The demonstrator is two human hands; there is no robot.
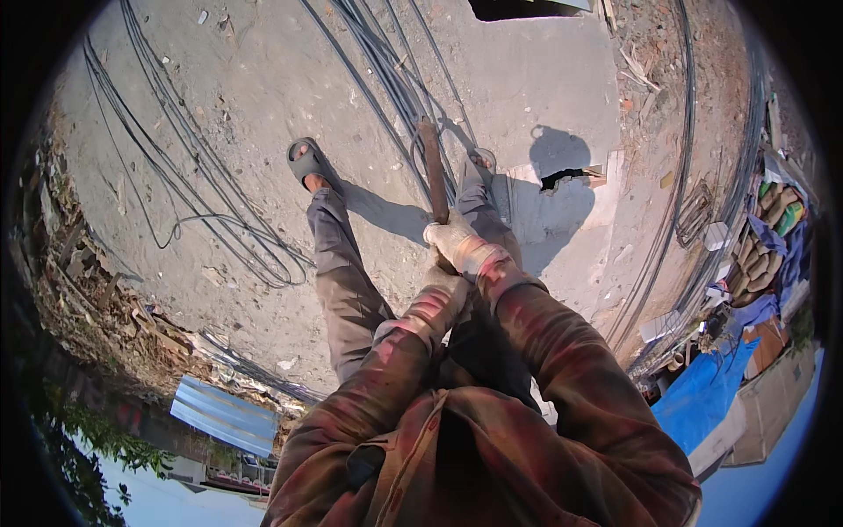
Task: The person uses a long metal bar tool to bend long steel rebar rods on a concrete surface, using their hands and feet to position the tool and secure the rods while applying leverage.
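My left hand [446, 279] and my right hand [454, 239], both in pale work gloves, are closed one behind the other round a rusty brown bar [432, 171]. The right hand grips it farther forward. The bar points away from me, its far end over a bundle of long thin dark metal rods [373, 61] lying on the ground between my feet. Whether the bar touches the rods, I cannot tell. Its near end is hidden by my hands and sleeves.
Bent dark rods [189, 145] lie to the left on the dusty concrete ground [246, 97]. A broken-edged hole [562, 178] is right of my right foot. More rods [676, 211] run along the right, near stacked sacks [764, 246] and a blue tarp [702, 395]. Rubble [97, 290] lines the left.
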